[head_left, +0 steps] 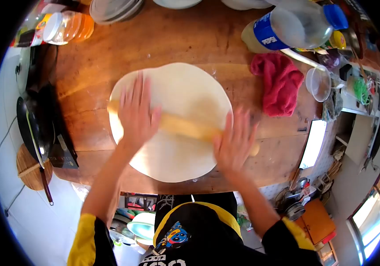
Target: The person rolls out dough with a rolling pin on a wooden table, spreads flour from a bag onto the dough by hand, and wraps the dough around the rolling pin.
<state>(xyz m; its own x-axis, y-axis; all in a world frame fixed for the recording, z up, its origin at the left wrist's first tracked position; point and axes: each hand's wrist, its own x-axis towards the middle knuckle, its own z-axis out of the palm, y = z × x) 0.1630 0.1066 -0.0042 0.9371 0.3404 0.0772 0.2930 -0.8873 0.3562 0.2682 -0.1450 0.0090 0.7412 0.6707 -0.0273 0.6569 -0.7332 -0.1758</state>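
Observation:
A wide, thin sheet of dough [176, 157] lies spread on the wooden table, roughly round with a wavy edge. Across its middle a pale wooden rolling pin [185, 127] lies slanted, its right end nearer to me and past the dough's edge. My left hand [137, 111] rests on the pin's left part, fingers straight and pointing away from me. Toward the other end, my right hand [235, 141] presses with its fingers stretched out, at the dough's right edge. Both hands are slightly blurred. The palms' contact with the pin is hidden beneath them.
Right of the dough lies a crumpled red cloth [279, 84], with a clear plastic cup [318, 83] beside it. A large blue-capped bottle [294, 26] lies at the back right. Back left stands an orange jar [72, 27]. A black pan [35, 128] is at the left edge.

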